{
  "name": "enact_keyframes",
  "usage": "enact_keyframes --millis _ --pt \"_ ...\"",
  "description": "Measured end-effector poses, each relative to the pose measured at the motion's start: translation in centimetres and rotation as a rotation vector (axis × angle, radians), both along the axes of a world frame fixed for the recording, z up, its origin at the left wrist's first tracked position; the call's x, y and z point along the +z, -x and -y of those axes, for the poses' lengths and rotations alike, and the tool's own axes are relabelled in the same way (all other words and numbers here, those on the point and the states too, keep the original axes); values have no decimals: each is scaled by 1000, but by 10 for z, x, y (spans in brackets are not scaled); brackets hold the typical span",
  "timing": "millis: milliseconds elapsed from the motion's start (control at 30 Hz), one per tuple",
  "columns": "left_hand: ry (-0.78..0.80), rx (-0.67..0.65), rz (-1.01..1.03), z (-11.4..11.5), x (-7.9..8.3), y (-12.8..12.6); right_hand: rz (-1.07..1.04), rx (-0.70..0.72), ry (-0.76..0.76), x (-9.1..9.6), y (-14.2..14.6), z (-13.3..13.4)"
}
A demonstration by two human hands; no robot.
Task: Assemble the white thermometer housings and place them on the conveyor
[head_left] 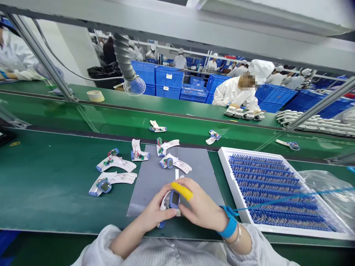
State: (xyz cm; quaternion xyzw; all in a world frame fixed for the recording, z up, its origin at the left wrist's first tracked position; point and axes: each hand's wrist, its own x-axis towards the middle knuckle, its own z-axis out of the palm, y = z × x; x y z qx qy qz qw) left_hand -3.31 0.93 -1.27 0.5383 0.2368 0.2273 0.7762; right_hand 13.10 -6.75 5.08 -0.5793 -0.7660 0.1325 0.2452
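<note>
Both my hands hold one white thermometer-shaped housing with a blue display part (173, 199) over a grey mat (151, 181). My left hand (155, 214) grips it from below and the left, fingers curled. My right hand (199, 208) closes on it from the right, its index finger in a yellow finger cot pressing on top. A blue wrist strap with a blue cord sits on my right wrist. Several open white housing halves with circuit boards (116, 162) lie on the mat and on the green table to the left.
A white tray of blue parts in rows (274, 188) stands at the right, with a clear plastic bag (327, 184) beyond it. A green conveyor (111, 118) carries loose housings. A co-worker in white (238, 94) sits across; blue crates stand behind.
</note>
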Motion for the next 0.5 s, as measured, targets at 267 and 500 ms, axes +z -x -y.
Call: enact_keyframes --millis 267,500 --pt "-534 125 -253 2 9 -5 -484 -250 205 -10 5 2" --pt "-597 112 -272 3 7 -6 -792 -226 382 -20 2 0"
